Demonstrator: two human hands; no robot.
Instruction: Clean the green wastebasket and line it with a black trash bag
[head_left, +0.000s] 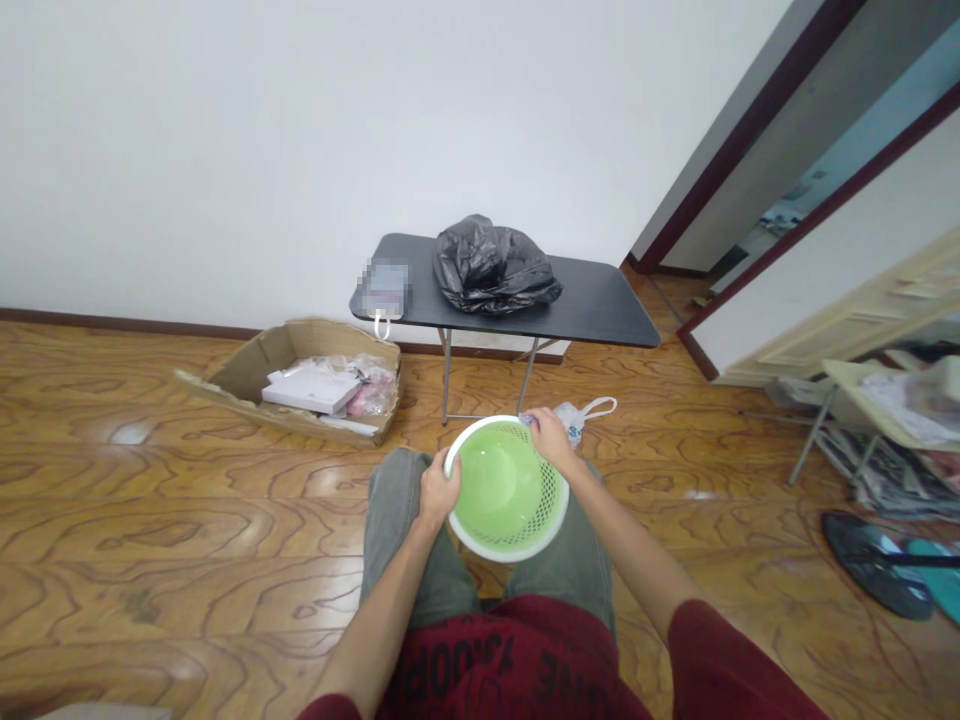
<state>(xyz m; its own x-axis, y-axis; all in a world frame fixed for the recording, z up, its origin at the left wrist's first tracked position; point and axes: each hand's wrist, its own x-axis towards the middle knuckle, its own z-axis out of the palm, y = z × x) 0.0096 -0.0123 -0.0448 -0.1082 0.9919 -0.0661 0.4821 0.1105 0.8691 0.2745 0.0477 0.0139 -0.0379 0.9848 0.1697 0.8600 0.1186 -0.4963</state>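
Observation:
A green colander (499,485) with a white rim and two slotted patches sits over my lap, its open top facing me. My left hand (439,487) is closed round the rim at the left. At the far right of the rim, my right hand (550,437) is closed, fingertips against the edge. A small pale purple piece (526,420) shows at those fingertips; it looks like cloth, but most of it is hidden by the hand. The inside of the colander holds nothing that I can see.
Beyond my knees stands a black folding table (600,300) with a crumpled black plastic bag (491,268) on it. A cardboard box (232,375) lies left. A white plastic bag (574,420) is near my right knee. Slippers (874,565) and a cluttered stand (847,375) are right.

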